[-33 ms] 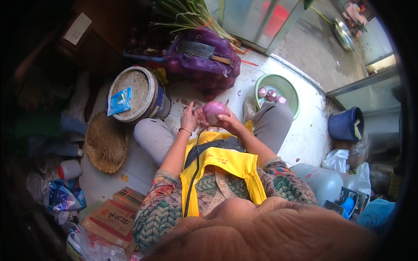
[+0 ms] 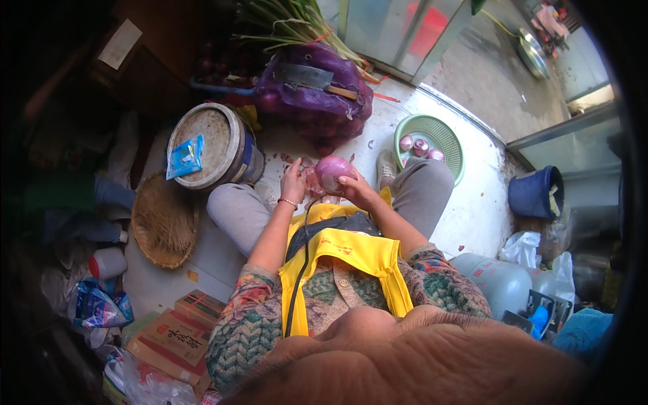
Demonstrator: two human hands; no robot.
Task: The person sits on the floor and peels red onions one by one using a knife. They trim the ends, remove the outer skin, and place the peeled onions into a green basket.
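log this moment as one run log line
right hand: holds purple onion | left hand: beside it, grip unclear | green basket: onions inside | cleaver: on purple net sack

Tiny change only, from where I stand. Large round purple-red onion [image 2: 332,173] has nudged a hair, looks slightly farther from the bright yellow cloth apron [image 2: 371,251] than a moment ago. Bare right hand [image 2: 359,191] gripping it seems to have gone along by the same sliver. Bare left hand [image 2: 291,185]: any shift too slight to call. Whether the onion also turned in the grip, can't tell from here.
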